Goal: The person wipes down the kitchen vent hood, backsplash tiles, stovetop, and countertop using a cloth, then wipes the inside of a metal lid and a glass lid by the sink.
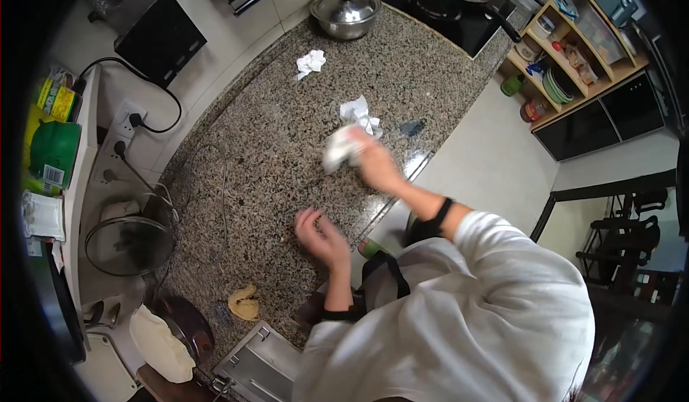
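My right hand [371, 154] is closed on a white cloth or paper wipe [339, 148] over the speckled granite countertop [269, 176]; both are blurred. Just beyond it lies a crumpled white tissue [359, 112], with a small dark patch [412, 128] to its right. Another crumpled tissue [310, 64] is farther back. My left hand [321, 235], palm partly turned up and fingers slightly curled, is at or just above the counter and holds nothing. A crumpled yellow cloth [244, 302] rests near the sink.
A lidded steel pot [345, 13] stands at the back, beside a cooktop [441, 20] bearing a pan. A thin cable [225, 208] loops over the counter's left part. At lower left are a glass lid [129, 246], a dark pot [185, 326] and the metal sink [261, 364].
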Available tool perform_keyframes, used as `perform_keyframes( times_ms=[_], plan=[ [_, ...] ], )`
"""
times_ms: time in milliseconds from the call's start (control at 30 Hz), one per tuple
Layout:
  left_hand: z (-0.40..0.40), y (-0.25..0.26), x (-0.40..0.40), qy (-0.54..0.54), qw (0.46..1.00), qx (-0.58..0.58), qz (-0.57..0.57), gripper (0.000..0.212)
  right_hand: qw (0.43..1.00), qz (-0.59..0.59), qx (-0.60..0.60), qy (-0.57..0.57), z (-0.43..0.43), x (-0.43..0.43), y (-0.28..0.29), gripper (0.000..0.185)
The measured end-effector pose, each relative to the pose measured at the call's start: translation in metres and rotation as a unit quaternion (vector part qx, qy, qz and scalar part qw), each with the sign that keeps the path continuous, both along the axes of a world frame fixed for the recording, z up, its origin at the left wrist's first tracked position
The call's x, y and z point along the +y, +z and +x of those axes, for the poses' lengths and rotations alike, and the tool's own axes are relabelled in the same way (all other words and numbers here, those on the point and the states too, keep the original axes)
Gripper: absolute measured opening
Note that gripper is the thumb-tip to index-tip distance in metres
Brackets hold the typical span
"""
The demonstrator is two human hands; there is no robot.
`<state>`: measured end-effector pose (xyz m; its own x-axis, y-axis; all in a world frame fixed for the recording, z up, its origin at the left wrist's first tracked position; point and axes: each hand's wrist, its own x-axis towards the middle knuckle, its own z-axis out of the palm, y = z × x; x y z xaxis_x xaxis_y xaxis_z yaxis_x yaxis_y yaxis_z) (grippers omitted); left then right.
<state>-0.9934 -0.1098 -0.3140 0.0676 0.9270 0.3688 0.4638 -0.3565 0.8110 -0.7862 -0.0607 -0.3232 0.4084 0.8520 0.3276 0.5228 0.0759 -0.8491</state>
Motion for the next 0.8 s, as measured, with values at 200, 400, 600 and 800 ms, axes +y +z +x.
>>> perform_keyframes(
  times_ms=[200,400,600,800],
  plan=[
    [0.125,0.031,0.084,-0.275,0.950,0.144,0.036,0.064,0.904,-0.097,-0.194,-0.369,0.248,-0.063,-0.064,0.042],
    [0.160,-0.004,0.160,-0.292,0.901,0.316,0.047,0.058,0.849,-0.283,-0.350,-0.277,0.215,-0.042,-0.080,0.056],
    [0.116,-0.037,0.182,-0.254,0.943,0.212,-0.040,0.029,0.892,-0.217,-0.354,-0.178,0.135,-0.001,-0.071,0.059],
    [-0.014,-0.010,0.139,0.012,0.994,-0.072,-0.080,0.032,0.990,-0.125,-0.059,0.018,-0.052,0.071,-0.034,0.043]
  ],
)
